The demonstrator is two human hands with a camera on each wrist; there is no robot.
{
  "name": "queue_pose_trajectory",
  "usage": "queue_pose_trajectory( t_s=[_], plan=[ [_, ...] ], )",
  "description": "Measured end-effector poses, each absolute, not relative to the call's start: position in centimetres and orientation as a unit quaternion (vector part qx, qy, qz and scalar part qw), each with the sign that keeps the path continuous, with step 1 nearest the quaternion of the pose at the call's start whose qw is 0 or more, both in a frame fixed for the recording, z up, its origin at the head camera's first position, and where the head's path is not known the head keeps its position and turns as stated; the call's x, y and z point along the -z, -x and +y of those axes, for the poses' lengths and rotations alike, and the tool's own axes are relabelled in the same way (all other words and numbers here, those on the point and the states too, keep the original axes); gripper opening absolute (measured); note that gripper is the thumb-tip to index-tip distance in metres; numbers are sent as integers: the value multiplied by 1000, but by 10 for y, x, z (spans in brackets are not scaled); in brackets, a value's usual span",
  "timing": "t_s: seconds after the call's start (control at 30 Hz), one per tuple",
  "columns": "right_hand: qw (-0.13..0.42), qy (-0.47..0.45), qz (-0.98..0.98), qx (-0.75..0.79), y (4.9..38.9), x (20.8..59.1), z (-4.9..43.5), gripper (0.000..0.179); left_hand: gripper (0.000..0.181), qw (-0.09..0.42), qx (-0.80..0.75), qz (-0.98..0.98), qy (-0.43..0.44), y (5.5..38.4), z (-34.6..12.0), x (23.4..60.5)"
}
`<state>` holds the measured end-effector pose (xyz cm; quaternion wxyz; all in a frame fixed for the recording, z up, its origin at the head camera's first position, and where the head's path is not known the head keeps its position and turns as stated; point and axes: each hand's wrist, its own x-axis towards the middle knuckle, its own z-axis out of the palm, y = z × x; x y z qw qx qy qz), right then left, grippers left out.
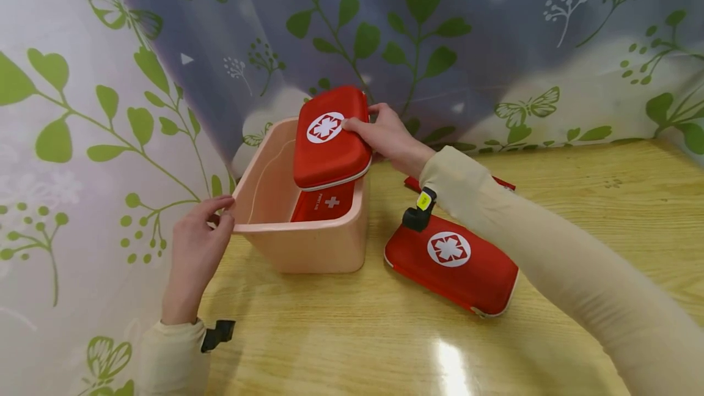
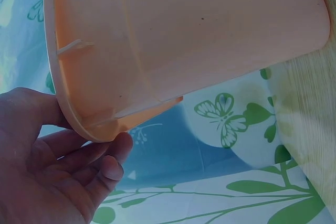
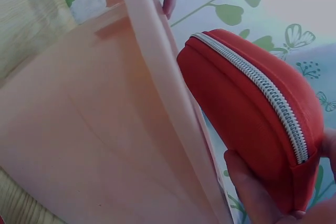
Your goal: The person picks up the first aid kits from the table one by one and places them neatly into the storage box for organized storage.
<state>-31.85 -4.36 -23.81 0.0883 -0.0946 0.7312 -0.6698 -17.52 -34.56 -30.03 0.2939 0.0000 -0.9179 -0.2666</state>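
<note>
My right hand (image 1: pixel 387 133) grips a red zippered first aid case (image 1: pixel 330 161) by its right end, thumb on top near the white emblem. The case hangs tilted over the right side of a peach plastic bin (image 1: pixel 308 252). In the right wrist view its silver zipper shows on the case (image 3: pixel 247 106), beside the bin's rim. Inside the bin lies a red first aid pouch (image 1: pixel 330 205) with a white cross, partly hidden by the held case. At the bin's near-left corner my left hand (image 1: pixel 198 249) pinches the rim, as the left wrist view also shows.
Another red first aid case (image 1: pixel 467 271) lies on the wooden table (image 1: pixel 352 335), right of the bin. Behind my right forearm a red item (image 1: pixel 503 184) is mostly hidden. A patterned curtain (image 1: pixel 181 78) stands close behind and to the left of the bin.
</note>
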Motion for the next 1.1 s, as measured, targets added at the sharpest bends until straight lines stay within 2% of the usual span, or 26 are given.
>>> queue_pose_trajectory(
  t_s=[0.27, 0.53, 0.8, 0.97, 1.1],
  plan=[
    [89, 121, 749, 646, 317, 242, -57, 63, 30, 293, 263, -919, -6, 178, -346, 301],
    [50, 147, 812, 562, 313, 240, -75, 62, 29, 300, 266, -916, -4, 178, -346, 300],
    [41, 180, 859, 478, 309, 241, -92, 51, 30, 299, 266, -917, -8, 178, -346, 301],
    [5, 207, 902, 379, 310, 247, -102, 61, 30, 302, 267, -915, -4, 178, -347, 301],
    [-57, 254, 934, 246, 309, 255, -103, 58, 30, 298, 269, -916, -1, 178, -347, 302]
  ],
)
